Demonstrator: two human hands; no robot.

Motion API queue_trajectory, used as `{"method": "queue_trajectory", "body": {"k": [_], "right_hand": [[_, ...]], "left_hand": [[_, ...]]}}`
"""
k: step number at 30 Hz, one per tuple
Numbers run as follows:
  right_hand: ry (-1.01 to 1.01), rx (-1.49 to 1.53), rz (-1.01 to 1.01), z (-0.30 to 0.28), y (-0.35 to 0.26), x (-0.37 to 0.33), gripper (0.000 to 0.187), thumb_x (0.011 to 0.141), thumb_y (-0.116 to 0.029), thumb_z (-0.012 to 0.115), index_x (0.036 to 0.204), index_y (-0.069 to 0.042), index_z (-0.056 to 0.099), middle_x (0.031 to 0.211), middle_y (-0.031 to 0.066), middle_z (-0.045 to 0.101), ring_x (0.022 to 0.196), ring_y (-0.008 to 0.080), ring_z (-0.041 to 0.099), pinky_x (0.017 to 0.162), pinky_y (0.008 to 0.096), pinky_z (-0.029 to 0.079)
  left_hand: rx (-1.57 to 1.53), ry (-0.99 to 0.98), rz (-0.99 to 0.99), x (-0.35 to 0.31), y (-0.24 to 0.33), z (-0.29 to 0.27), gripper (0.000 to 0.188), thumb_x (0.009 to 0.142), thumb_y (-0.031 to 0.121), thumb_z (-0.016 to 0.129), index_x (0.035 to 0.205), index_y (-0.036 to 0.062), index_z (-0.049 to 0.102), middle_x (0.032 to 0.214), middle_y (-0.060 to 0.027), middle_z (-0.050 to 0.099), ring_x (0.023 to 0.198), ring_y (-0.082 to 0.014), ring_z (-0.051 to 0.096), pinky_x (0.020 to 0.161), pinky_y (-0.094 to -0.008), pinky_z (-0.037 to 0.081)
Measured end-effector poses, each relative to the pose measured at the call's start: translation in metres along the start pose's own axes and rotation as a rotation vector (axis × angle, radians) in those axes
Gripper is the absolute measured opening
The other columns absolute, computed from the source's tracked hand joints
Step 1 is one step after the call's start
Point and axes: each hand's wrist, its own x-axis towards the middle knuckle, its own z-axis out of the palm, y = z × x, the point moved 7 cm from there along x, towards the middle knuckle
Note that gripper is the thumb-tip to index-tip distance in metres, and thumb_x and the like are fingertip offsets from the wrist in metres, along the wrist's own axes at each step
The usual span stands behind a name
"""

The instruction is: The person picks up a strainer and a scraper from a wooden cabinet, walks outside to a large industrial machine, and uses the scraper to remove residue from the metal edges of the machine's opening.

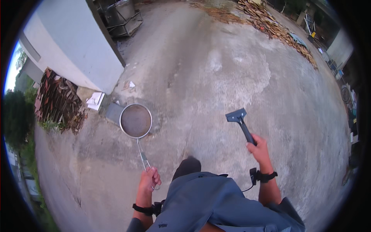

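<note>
1. Concrete floor (193, 96): grey, stained, whitish patches.
2. Left: reddish-brown pile (56, 102), flat pieces heaped close.
3. Just right of it: white flat pieces (95, 101).
4. Upper right: long, low brown heap (276, 30), loosely spread.

Your left hand (150, 179) and right hand (259, 149) are bare beyond black straps (267, 177) with small black boxes (253, 176), a thin dark cable (249, 189) trails from the right one, and your grey-blue shirt (193, 197) bears a small dark marking (162, 225).
</note>
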Motion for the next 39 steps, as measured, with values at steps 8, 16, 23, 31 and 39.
{"method": "queue_trajectory", "body": {"k": [8, 16, 23, 31, 39], "right_hand": [[0.113, 0.174, 0.130, 0.002, -0.017, 0.236, 0.031, 0.073, -0.007, 0.062, 0.102, 0.005, 0.060, 0.063, 0.0001, 0.052, 0.051, 0.0073, 0.049, 0.046, 0.0236, 0.040], [-0.007, 0.127, 0.063, 0.065, -0.089, 0.612, 0.028, 0.075, -0.005, 0.059, 0.102, 0.003, 0.062, 0.062, -0.0022, 0.051, 0.050, 0.0054, 0.047, 0.045, 0.0224, 0.038], [-0.217, 0.245, -0.063, 0.114, -0.256, 0.921, 0.026, 0.075, -0.004, 0.062, 0.099, 0.003, 0.061, 0.064, -0.0056, 0.048, 0.053, 0.0052, 0.043, 0.048, 0.0226, 0.036], [-0.210, 0.240, 0.026, 0.187, -0.314, 1.181, 0.030, 0.076, -0.008, 0.064, 0.104, 0.001, 0.062, 0.067, -0.0037, 0.052, 0.057, 0.0052, 0.048, 0.052, 0.0219, 0.039], [-0.081, 0.283, 0.110, 0.212, -0.355, 1.439, 0.033, 0.072, -0.005, 0.057, 0.103, 0.005, 0.061, 0.062, -0.0002, 0.054, 0.048, 0.0078, 0.049, 0.043, 0.0227, 0.039]], "left_hand": [[0.104, -0.236, 0.081, 0.225, 0.257, 0.212, 0.014, 0.095, 0.018, 0.049, 0.096, 0.0042, 0.051, 0.060, -0.0023, 0.044, 0.048, -0.0134, 0.045, 0.044, -0.0309, 0.044], [0.064, -0.228, -0.266, 0.462, 0.351, 0.253, 0.015, 0.093, 0.014, 0.051, 0.101, 0.0026, 0.051, 0.066, -0.0053, 0.050, 0.053, -0.0166, 0.050, 0.048, -0.0327, 0.045], [-0.235, -0.031, 0.081, 0.628, 0.566, 0.295, 0.017, 0.094, 0.016, 0.049, 0.102, 0.0017, 0.053, 0.070, -0.0071, 0.054, 0.057, -0.0203, 0.056, 0.051, -0.0361, 0.051], [-0.312, -0.044, 0.132, 0.887, 0.768, 0.361, 0.015, 0.094, 0.019, 0.052, 0.094, 0.0038, 0.053, 0.067, -0.0060, 0.055, 0.057, -0.0200, 0.056, 0.051, -0.0361, 0.051], [-0.139, -0.169, 0.351, 1.107, 1.049, 0.472, 0.016, 0.094, 0.018, 0.050, 0.100, 0.0027, 0.051, 0.072, -0.0046, 0.055, 0.059, -0.0156, 0.056, 0.053, -0.0323, 0.050]]}}
